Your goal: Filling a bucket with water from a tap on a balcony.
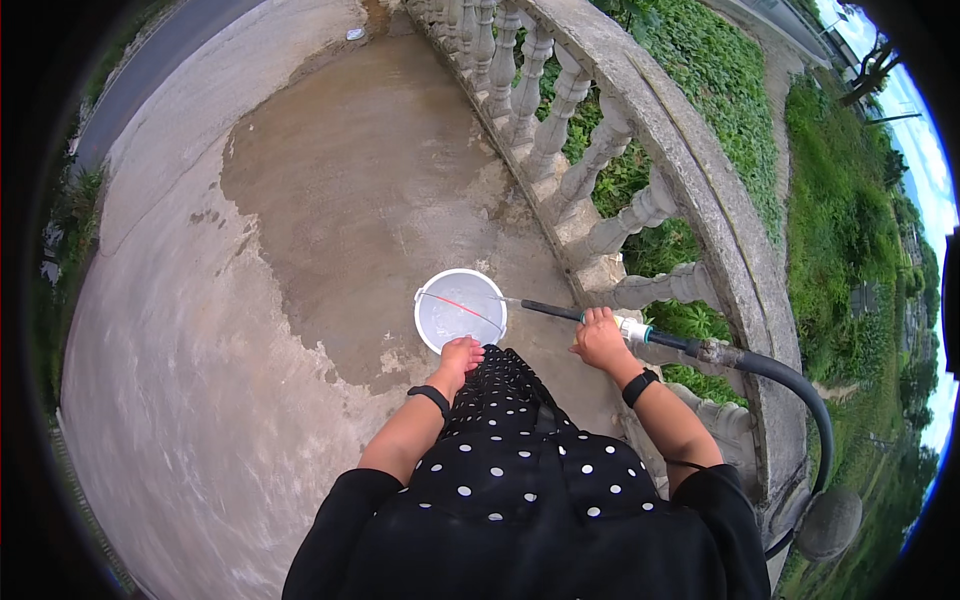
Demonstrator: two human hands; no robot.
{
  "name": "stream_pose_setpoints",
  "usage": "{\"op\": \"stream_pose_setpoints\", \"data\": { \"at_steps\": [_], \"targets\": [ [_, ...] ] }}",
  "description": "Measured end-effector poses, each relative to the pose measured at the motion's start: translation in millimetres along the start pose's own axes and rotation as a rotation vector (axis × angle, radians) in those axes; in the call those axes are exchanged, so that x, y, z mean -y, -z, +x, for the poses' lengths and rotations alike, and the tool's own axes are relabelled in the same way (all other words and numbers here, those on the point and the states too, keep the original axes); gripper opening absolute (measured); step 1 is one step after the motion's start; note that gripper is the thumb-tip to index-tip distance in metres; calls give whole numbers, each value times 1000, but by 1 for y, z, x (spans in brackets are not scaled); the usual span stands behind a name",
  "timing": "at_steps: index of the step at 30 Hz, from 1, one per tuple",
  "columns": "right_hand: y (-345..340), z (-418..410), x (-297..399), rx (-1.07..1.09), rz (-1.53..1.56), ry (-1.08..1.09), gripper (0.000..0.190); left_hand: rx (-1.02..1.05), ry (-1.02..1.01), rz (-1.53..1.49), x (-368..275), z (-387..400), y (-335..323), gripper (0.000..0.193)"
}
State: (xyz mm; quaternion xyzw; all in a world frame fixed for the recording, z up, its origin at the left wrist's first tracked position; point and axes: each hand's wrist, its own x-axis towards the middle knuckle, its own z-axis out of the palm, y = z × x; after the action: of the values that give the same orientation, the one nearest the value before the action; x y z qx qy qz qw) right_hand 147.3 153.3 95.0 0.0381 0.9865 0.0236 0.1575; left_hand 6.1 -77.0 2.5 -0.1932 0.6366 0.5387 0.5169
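A white plastic bucket (450, 330) stands on the wet concrete in front of me, with water in it and a wire handle with a red grip lying across its mouth. My right hand (602, 341) is closed around the valve fitting of a black hose (772, 367). From the hose's narrow end, left of that hand, a thin stream of water runs into the bucket. My left hand (459, 360) is by the bucket's near rim with its fingers partly bent and nothing seen in it; whether it touches the rim I cannot tell.
A concrete balustrade (675, 112) curves along the right, and the hose passes over its rail near a rounded stone knob (829, 523). Green plants grow beyond it. Wet concrete (337, 172) spreads ahead, dry paving (165, 337) lies to the left, and a small white item (355, 34) is far ahead.
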Motion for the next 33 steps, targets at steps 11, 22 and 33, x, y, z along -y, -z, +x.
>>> {"op": "stream_pose_setpoints", "data": {
  "at_steps": [11,22,33],
  "targets": [
    [6,-1,6,19,27,-14,35,171,77,75,16,16,-35,23],
    [-2,0,2,74,-1,-46,36,137,67,86,17,16,-37,22],
    [-3,-8,4,83,-70,-22,36,137,97,56,39,17,-77,24]
  ]
}}
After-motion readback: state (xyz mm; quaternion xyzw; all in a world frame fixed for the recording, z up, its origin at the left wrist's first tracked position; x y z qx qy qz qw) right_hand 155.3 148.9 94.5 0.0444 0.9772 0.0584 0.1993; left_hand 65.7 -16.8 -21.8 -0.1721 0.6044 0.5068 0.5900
